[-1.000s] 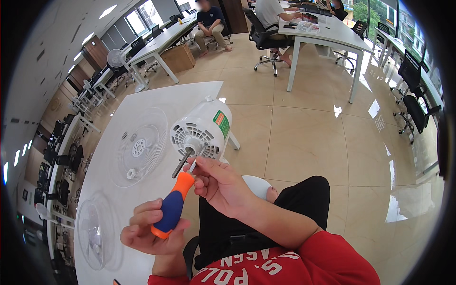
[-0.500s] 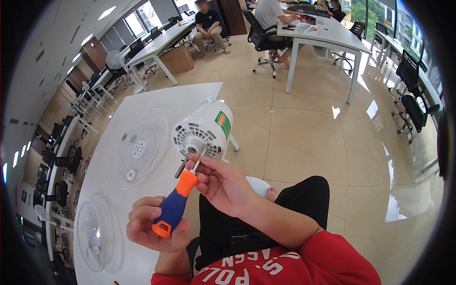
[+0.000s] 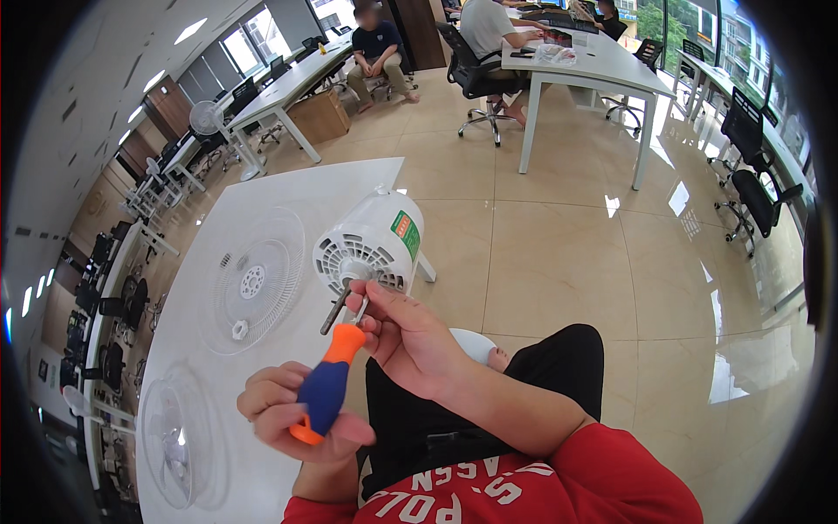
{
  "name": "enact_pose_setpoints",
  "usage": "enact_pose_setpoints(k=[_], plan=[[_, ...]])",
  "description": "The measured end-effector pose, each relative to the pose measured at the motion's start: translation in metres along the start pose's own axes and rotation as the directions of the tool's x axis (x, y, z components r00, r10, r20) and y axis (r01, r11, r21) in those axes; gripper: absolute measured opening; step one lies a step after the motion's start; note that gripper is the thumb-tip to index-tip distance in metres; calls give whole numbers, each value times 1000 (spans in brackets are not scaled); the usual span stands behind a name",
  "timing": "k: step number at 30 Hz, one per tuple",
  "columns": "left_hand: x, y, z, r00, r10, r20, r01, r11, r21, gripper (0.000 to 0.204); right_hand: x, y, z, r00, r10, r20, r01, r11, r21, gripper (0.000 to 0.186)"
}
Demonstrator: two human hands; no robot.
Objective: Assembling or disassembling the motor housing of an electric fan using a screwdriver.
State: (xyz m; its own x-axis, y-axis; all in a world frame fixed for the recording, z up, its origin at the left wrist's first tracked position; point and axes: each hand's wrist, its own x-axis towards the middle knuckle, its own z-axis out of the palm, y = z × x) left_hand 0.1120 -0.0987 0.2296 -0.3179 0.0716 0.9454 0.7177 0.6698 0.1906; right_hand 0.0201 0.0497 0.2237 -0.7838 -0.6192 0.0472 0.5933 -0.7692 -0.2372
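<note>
My left hand [image 3: 288, 410] grips an orange-and-navy screwdriver [image 3: 327, 384] by its handle, tilted up toward a white fan motor [image 3: 388, 231] on the edge of the white table [image 3: 201, 341]. My right hand [image 3: 415, 345] pinches the screwdriver's metal shaft just below the motor's vented front, beside the protruding dark spindle [image 3: 334, 312]; whatever is at the tool's tip is hidden by my fingers. A round plastic fan grille [image 3: 271, 306] lies left of the motor, and clear plastic fan blades [image 3: 175, 441] lie at the table's near left.
A seated person [image 3: 375, 61] is across the room; another [image 3: 484, 35] sits at a desk [image 3: 585, 65] with an office chair [image 3: 471, 79]. A cardboard box [image 3: 319, 118] stands under the left desk. My legs [image 3: 563, 371] are below my arms; desks and chairs line both sides.
My left hand and the screwdriver handle have shifted right, with the handle turning and standing a little steeper. My right fingers have risen slightly toward the motor's front.
</note>
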Motion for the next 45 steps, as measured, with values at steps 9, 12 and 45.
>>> enact_pose_setpoints(k=[9, 12, 45], plan=[[10, 1, 30, 984, 25, -176, -51, 989, -141, 53, 2, 0, 3, 1000, 5, 5, -5, 999, 37, 33], [10, -14, 24, 960, 95, -265, -121, 989, -85, 54, 3, 0, 1, 1000, 8, 9, -8, 999, 51, 33], [11, -11, 17, 975, 143, -173, -164, 980, -113, 49, 2, 1, -2, 998, 36, -52, -34, 999, 36, 20]])
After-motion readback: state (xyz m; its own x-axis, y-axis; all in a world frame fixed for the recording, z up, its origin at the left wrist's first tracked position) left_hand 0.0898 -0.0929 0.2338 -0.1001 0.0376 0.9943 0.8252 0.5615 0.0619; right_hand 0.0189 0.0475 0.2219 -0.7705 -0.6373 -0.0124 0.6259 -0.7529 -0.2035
